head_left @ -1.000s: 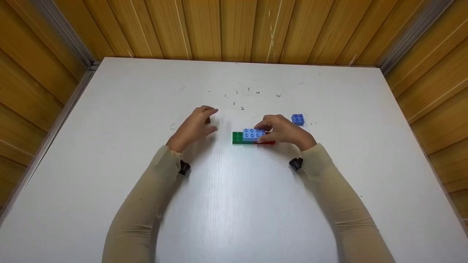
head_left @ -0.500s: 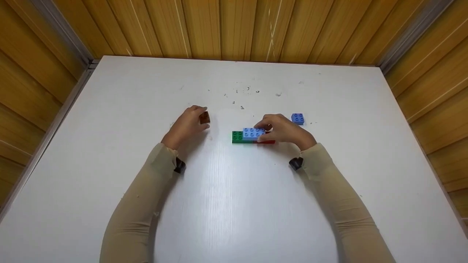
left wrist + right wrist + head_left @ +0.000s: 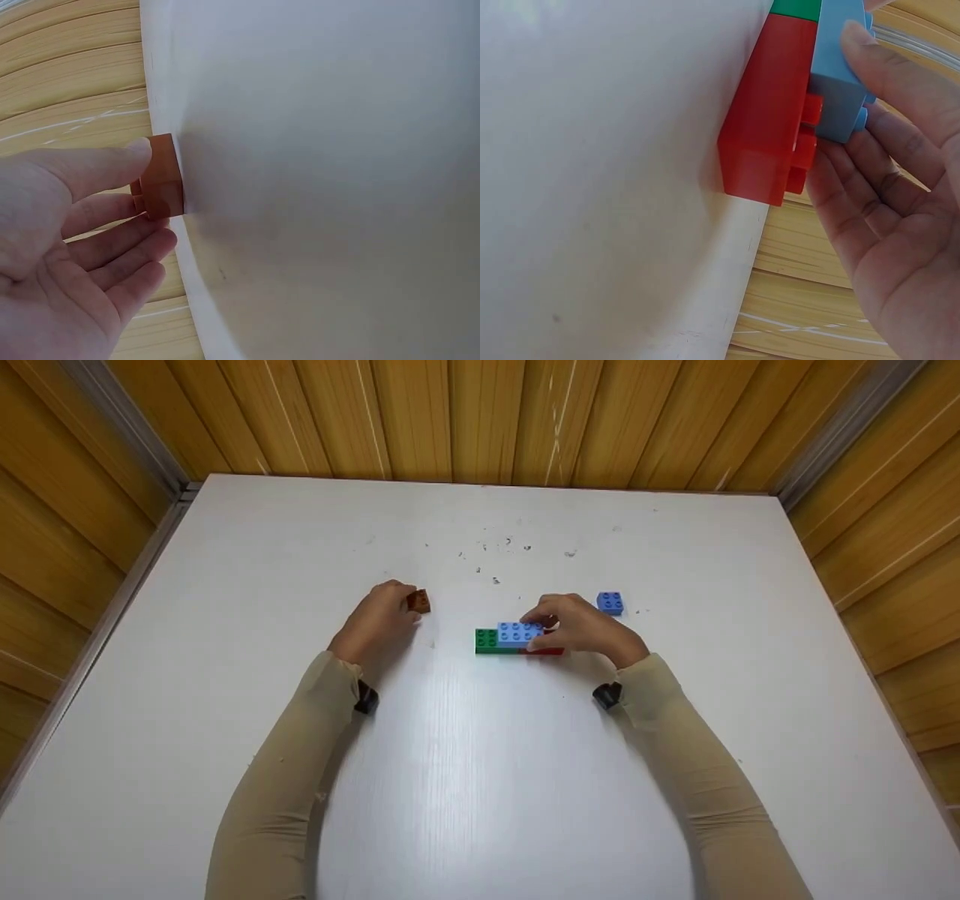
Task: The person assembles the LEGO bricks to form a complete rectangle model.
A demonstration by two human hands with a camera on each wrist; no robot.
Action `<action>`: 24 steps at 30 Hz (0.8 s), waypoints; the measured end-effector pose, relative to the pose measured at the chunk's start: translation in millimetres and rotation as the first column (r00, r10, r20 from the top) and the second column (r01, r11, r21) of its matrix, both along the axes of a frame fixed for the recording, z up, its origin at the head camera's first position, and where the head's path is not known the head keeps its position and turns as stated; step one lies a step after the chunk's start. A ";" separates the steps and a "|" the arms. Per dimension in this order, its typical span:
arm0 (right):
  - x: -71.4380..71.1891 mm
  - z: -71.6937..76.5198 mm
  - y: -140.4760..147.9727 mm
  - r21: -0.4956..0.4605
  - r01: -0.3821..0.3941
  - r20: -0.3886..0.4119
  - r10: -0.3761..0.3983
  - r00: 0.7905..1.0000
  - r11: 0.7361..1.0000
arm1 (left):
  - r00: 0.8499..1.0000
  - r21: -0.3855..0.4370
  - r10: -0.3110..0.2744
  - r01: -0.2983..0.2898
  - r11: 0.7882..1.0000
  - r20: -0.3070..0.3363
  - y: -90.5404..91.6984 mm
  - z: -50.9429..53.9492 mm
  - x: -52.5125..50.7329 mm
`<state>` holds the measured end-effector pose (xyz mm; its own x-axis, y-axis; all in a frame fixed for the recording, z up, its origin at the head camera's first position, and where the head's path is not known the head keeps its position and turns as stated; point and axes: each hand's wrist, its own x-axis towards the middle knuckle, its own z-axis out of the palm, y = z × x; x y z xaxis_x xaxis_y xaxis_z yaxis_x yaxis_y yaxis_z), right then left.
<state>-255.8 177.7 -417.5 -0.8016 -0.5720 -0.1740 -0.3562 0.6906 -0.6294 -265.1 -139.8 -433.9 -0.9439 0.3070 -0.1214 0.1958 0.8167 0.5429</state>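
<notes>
The left hand (image 3: 379, 622) pinches a small brown brick (image 3: 421, 601) on the table; in the left wrist view the thumb and a finger of the left hand (image 3: 82, 232) hold the brown brick (image 3: 160, 176). A light blue brick (image 3: 514, 634) sits across a green brick (image 3: 486, 640) and a red brick (image 3: 553, 649) that lie end to end. The right hand (image 3: 581, 626) grips the light blue brick at its right end. In the right wrist view, the right hand's thumb (image 3: 885, 64) presses the light blue brick (image 3: 838, 82) above the red brick (image 3: 769, 112).
A separate blue brick (image 3: 610, 603) lies behind the right hand, to its right. Small dark marks dot the back part of the white table (image 3: 450, 780). Wood-patterned walls (image 3: 480, 420) stand at the back and both sides.
The left hand has moved left, away from the joined bricks, and the brown brick has come into view at its fingertips. The right hand and the joined bricks have stayed in place.
</notes>
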 end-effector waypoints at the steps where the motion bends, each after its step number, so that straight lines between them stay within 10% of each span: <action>1: 0.1 0.2 -0.1 0.000 0.000 0.001 0.000 1.000 1.000 | 1.000 0.009 0.003 -0.003 1.000 0.002 0.1 -0.2 -0.3; 24: 1.3 -1.7 2.2 -0.032 -0.031 -0.040 0.029 0.999 0.999 | 1.000 0.087 0.006 -0.007 0.996 0.006 1.0 -1.9 1.7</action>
